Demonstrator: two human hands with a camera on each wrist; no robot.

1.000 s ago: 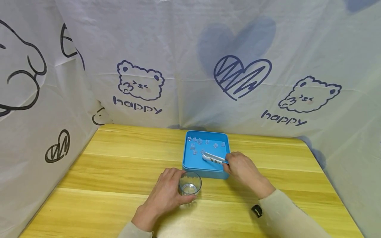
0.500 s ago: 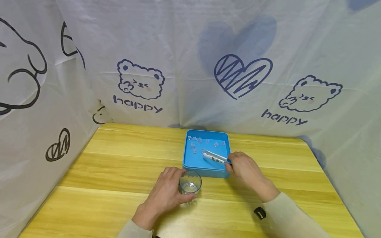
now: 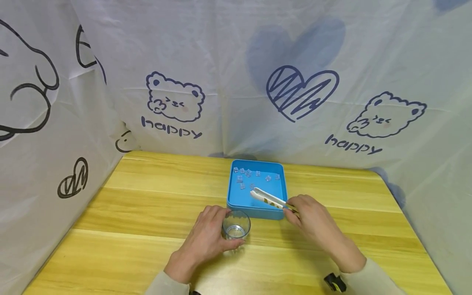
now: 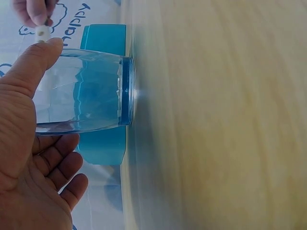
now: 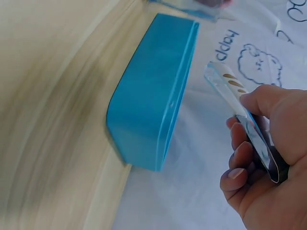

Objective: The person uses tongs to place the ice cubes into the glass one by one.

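My left hand (image 3: pixel 204 237) holds a clear drinking glass (image 3: pixel 236 232) standing on the table, thumb on the near side and fingers behind. In the left wrist view the thumb and fingers lie on either side of the glass (image 4: pixel 96 91) near its rim. My right hand (image 3: pixel 313 221) grips a pair of tongs (image 3: pixel 271 199), white with gold-brown marks toward the tips. The tips reach over a shallow blue box (image 3: pixel 254 213), just in front of a small clear cube (image 3: pixel 252 186). I cannot tell whether the tips pinch a cube. More clear cubes (image 3: pixel 239 179) lie scattered in the box.
The box sits near the back edge of the yellow wood-grain table (image 3: pixel 147 196), just beyond the glass. White cloth (image 3: pixel 236 123) with drawn bears and hearts hangs behind the table and along its sides.
My right hand has moved right and toward me, drawing the tongs slightly back across the box's near right corner. My left hand and the glass have stayed in place.
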